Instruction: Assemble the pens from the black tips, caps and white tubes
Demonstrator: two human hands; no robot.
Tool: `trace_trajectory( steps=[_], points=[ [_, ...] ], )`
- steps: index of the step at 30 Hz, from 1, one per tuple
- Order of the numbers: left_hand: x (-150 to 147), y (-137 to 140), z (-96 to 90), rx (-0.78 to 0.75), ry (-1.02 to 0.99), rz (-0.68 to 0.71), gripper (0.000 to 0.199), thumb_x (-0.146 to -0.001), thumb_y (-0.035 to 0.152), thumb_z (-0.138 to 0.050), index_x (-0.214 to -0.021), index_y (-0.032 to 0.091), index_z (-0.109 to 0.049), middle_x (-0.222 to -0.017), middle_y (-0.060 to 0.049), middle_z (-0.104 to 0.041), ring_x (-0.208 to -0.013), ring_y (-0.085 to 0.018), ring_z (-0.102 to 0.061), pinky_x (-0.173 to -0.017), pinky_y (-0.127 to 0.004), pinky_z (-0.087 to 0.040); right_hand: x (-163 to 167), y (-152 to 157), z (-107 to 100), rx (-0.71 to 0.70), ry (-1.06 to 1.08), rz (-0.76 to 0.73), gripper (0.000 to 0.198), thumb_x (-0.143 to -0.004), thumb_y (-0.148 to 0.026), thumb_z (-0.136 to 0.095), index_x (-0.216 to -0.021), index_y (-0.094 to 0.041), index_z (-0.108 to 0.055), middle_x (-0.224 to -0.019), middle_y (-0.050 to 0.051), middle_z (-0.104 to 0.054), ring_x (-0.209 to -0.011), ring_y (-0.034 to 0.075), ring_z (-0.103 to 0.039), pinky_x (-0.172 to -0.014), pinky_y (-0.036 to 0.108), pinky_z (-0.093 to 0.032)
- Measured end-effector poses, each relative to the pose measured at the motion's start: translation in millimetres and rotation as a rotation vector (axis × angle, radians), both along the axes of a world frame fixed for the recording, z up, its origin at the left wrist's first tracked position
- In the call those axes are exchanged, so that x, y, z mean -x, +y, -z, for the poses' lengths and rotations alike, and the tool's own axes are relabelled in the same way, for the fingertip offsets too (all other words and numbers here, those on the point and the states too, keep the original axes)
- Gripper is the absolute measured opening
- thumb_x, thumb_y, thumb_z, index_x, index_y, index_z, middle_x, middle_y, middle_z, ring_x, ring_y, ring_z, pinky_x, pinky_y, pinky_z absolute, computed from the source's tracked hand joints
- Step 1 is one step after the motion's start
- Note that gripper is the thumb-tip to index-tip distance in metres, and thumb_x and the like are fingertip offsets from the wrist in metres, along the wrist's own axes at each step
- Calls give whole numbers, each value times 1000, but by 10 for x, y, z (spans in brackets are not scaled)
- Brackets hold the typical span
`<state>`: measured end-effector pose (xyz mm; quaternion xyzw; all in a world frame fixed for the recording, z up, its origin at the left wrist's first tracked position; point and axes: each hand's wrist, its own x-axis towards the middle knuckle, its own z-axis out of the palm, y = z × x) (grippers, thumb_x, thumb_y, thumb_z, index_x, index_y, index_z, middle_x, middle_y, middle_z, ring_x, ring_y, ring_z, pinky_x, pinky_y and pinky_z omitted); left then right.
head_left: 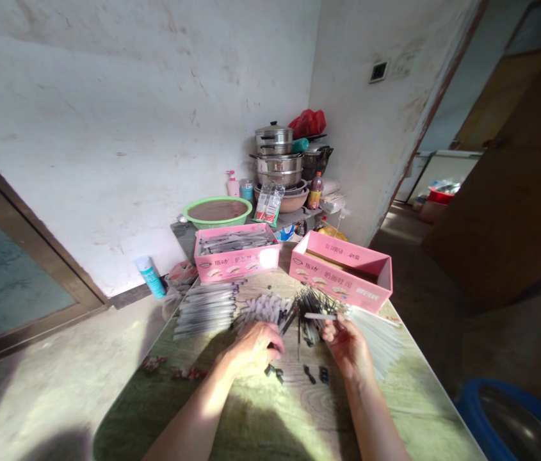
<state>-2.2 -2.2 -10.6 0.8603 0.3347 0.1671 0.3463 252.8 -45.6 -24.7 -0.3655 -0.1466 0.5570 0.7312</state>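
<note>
My right hand [347, 346] is closed on a thin whitish plastic tube [319, 316], which points left over a bundle of thin black sticks [312, 307]. To its right, long clear-white tubes [376, 339] lie fanned on the table [294, 416]. My left hand [255, 349] has its fingers curled beside a heap of short whitish pieces [265, 307]; what is between its fingertips is hidden. Small black pieces [324, 374] lie in front of both hands. Left of the heap is a row of assembled-looking grey-white tubes [207, 309].
A pink box [232, 267] holding grey tubes stands at the table's back left; another pink box [342, 278] stands at the back right. Behind them are a green-rimmed basin [244, 214] and stacked steel pots [277, 168]. A blue tub [479, 406] sits at lower right.
</note>
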Motion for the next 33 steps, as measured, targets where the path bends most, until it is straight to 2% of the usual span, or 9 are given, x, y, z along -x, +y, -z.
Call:
trace_trajectory(
  steps=[3, 6, 10, 14, 18, 21, 25, 33],
  points=[
    [-34, -21, -11, 2, -40, -26, 13, -80, 19, -69, -78, 23, -82, -84, -4, -71, -77, -20, -64, -77, -31, -46, -3, -3, 2, -7, -13, -9, 30, -60, -29, -95, -77, -18, -72, -66, 6, -76, -51, 18, -69, -46, 27, -58],
    [-75, -39, -54, 43, -138, -120, 10, -81, 19, -68, -80, 20, -79, -81, -4, -69, -73, -18, -61, -72, -31, -43, -11, -9, 6, -13, -27, -17, 32, -61, -30, -95, -78, -18, -72, -65, 4, -75, -51, 18, -69, -46, 27, -58],
    [-126, -36, -74, 252, -391, -252, 6, -82, 23, -70, -82, 18, -72, -71, -1, -63, -65, -15, -55, -63, -28, -40, 1, -18, -3, -26, -50, -18, 32, -61, -31, -95, -79, -19, -73, -64, 4, -74, -51, 18, -69, -47, 28, -58],
    [-134, -11, -56, 495, -710, -345, 25, -80, 37, -80, -85, 15, -68, -69, 0, -61, -58, -12, -54, -57, -25, -43, 64, -39, -40, -58, -110, -81, 30, -63, -30, -95, -79, -18, -74, -68, 6, -76, -55, 20, -71, -51, 30, -60],
    [-100, -7, -72, 658, -930, -439, 43, -75, 43, -88, -102, 13, -72, -87, -6, -72, -73, -16, -68, -68, -27, -54, 171, -75, -107, -70, -171, -146, 28, -65, -29, -95, -78, -17, -75, -72, 9, -78, -57, 19, -72, -54, 29, -61],
    [-85, -7, -95, 705, -948, -467, 50, -70, 45, -92, -102, 11, -74, -89, -9, -74, -76, -17, -70, -73, -29, -57, 240, -94, -154, -72, -207, -182, 28, -64, -29, -96, -78, -17, -75, -71, 8, -78, -56, 20, -73, -53, 29, -61],
    [-104, -7, -116, 713, -899, -486, 49, -66, 46, -93, -93, 12, -72, -86, -9, -73, -71, -18, -70, -68, -29, -56, 280, -101, -174, -73, -236, -203, 31, -62, -31, -98, -79, -16, -75, -70, 8, -78, -55, 21, -75, -53, 28, -62],
    [-118, -27, -149, 719, -879, -469, 46, -67, 49, -91, -88, 16, -66, -74, -3, -66, -65, -16, -62, -62, -29, -50, 284, -89, -163, -69, -248, -205, 33, -62, -32, -98, -78, -15, -75, -70, 9, -79, -55, 21, -75, -53, 27, -62]
  ],
)
